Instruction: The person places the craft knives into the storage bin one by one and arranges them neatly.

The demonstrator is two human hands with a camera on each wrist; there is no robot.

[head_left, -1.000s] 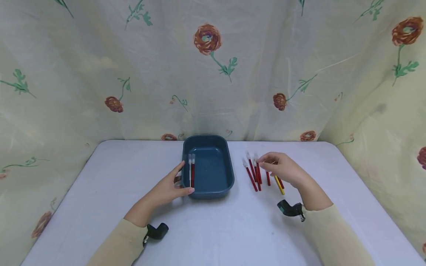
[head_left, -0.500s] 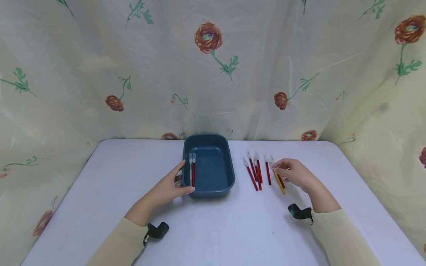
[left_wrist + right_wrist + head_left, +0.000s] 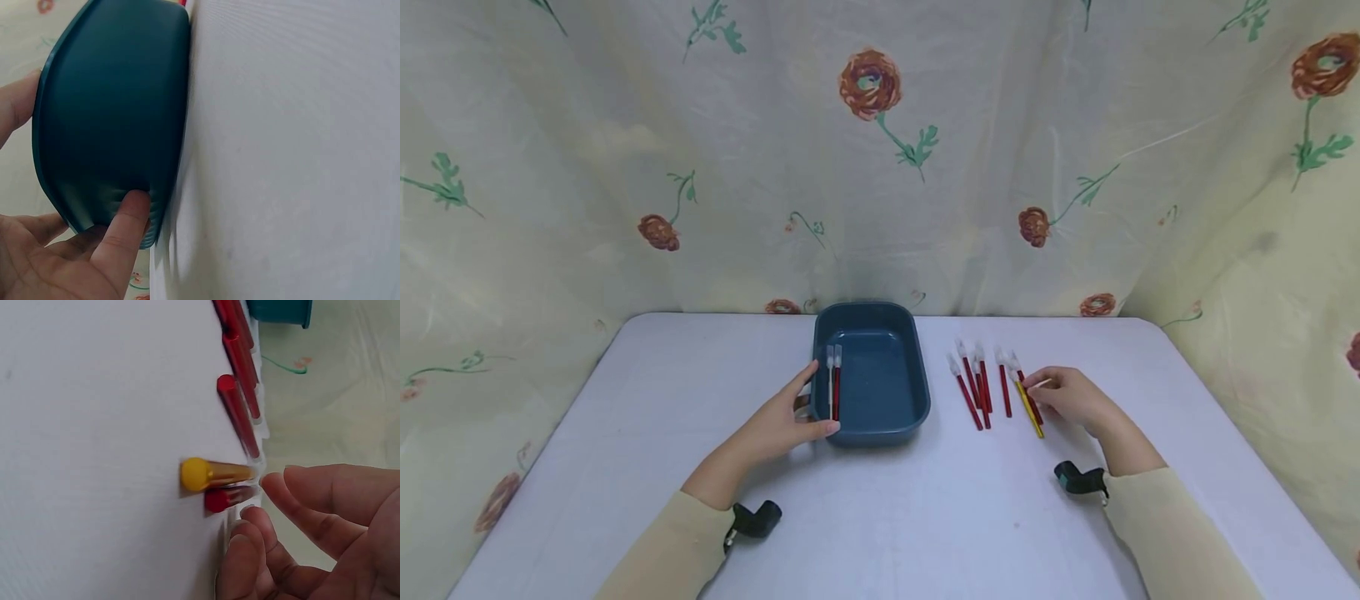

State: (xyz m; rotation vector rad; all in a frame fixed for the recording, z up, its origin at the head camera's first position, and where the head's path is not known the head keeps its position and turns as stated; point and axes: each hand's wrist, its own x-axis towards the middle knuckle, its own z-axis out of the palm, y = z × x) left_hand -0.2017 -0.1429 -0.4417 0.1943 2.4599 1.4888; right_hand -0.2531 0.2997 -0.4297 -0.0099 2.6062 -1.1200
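The blue rectangular tray (image 3: 883, 379) stands at the back middle of the table. My left hand (image 3: 778, 425) grips its near left corner, thumb at the rim and fingers against the outer wall (image 3: 112, 106). Inside, along the left wall, lie a white stick (image 3: 830, 392) and a red stick (image 3: 837, 393), both with pale tips. Right of the tray, a yellow stick (image 3: 1030, 410) lies close beside a red one (image 3: 219, 499). My right hand (image 3: 1067, 400) is at their upper ends; thumb and fingers are apart, with nothing held in the right wrist view.
Several slim red sticks (image 3: 967, 400) with clear, whitish tips lie loosely side by side between the tray and my right hand. The white-covered table (image 3: 895, 517) ends at the back against a flowered cloth (image 3: 760, 150). Each wrist wears a small black camera (image 3: 756, 519).
My right hand has shifted right and slightly nearer, from over the red sticks to beside the yellow one, uncovering pale tips. The left hand and tray stay put.
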